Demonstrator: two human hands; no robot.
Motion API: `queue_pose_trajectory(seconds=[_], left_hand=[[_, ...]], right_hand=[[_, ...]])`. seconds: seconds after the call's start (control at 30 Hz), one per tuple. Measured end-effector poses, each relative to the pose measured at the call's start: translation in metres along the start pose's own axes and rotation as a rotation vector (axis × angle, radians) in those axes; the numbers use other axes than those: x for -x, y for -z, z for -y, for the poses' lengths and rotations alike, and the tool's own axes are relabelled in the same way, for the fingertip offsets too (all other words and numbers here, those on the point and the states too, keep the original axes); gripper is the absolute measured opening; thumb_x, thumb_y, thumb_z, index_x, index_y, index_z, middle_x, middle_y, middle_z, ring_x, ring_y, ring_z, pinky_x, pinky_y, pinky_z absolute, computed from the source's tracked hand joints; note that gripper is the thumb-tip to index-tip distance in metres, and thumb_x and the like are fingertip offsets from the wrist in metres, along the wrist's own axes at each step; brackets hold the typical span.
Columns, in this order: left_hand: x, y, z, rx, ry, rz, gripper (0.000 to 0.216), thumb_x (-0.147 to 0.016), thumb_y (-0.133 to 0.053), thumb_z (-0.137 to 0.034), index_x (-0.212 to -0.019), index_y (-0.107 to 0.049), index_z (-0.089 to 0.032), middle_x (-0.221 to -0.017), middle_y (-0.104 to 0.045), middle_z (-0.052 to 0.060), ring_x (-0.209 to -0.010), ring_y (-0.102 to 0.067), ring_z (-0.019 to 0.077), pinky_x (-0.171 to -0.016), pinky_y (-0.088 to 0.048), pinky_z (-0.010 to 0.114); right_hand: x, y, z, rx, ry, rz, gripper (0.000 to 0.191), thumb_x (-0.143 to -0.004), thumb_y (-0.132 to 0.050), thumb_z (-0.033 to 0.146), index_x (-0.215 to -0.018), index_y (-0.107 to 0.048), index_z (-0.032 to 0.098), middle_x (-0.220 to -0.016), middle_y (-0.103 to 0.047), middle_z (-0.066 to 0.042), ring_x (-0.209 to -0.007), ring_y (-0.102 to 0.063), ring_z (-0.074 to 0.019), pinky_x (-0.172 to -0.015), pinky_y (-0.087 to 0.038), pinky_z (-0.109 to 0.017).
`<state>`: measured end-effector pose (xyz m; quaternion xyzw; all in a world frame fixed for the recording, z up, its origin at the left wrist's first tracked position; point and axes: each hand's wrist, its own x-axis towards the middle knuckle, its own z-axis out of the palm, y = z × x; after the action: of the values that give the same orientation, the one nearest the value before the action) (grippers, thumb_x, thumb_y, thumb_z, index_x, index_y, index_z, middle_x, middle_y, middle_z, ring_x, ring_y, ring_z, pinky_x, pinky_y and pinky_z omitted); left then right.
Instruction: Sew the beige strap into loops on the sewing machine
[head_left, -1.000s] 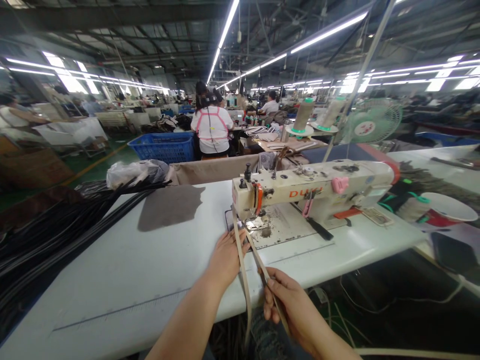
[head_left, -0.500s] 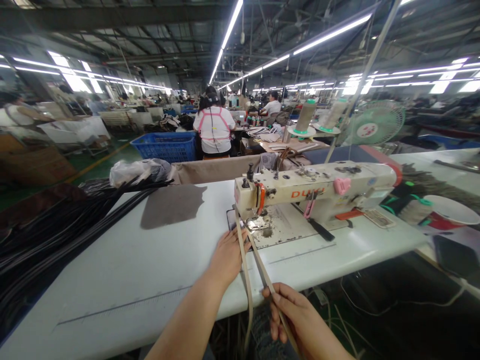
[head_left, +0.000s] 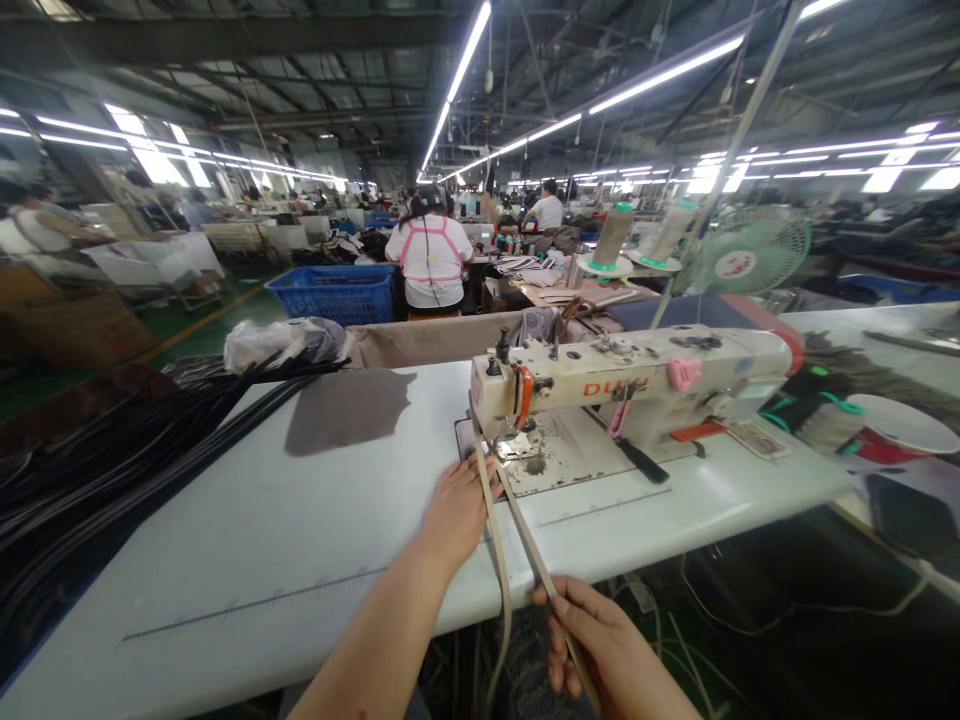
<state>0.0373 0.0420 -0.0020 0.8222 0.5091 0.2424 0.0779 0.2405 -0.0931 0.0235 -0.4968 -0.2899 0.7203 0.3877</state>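
A cream sewing machine [head_left: 637, 385] stands on a white table [head_left: 285, 540]. A narrow beige strap [head_left: 525, 540] runs from under its needle toward me, and a second length of it [head_left: 496, 560] hangs over the table's front edge. My left hand [head_left: 454, 510] lies flat on the table with fingers stretched out, pressing the strap beside the needle plate. My right hand [head_left: 600, 650] is below the table edge, pinching the taut strap between thumb and fingers.
A pile of long black strips [head_left: 112, 460] covers the table's left end. A grey fabric piece [head_left: 345, 405] lies behind. A person in a white shirt [head_left: 431, 262] sits ahead beside a blue crate [head_left: 334, 292]. Thread cones [head_left: 611, 238], a fan [head_left: 750, 250] and a bowl [head_left: 896, 425] are at right.
My right hand has drawn back toward me and lower, sliding along the strap. My left hand stays by the needle plate. The camera tilted slightly.
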Motion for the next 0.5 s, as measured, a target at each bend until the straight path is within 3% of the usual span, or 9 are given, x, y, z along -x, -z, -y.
queue_pose_trajectory(seconds=[0.27,0.5], left_hand=[[-0.0007,-0.0043,0.0036,-0.002,-0.001,0.011,0.038,-0.108,-0.046,-0.032,-0.142,-0.062,-0.021,-0.151,-0.061,0.008,-0.144,-0.052,0.0258,-0.124,-0.039,0.05],[-0.0005,-0.0028,0.0036,0.015,-0.001,-0.001,0.039,-0.108,-0.046,-0.033,-0.141,-0.062,-0.021,-0.148,-0.063,0.009,-0.143,-0.054,0.0264,-0.124,-0.039,0.052]], right_hand=[[0.0033,0.0039,-0.0025,-0.006,0.044,0.01,0.039,-0.081,-0.079,0.053,-0.097,-0.068,0.018,-0.056,-0.06,0.006,-0.045,-0.061,-0.0096,-0.043,-0.031,-0.018],[-0.0004,0.0086,-0.0057,0.012,0.048,0.031,0.036,-0.084,-0.076,0.052,-0.098,-0.067,0.019,-0.057,-0.061,0.006,-0.047,-0.062,-0.0091,-0.043,-0.032,-0.018]])
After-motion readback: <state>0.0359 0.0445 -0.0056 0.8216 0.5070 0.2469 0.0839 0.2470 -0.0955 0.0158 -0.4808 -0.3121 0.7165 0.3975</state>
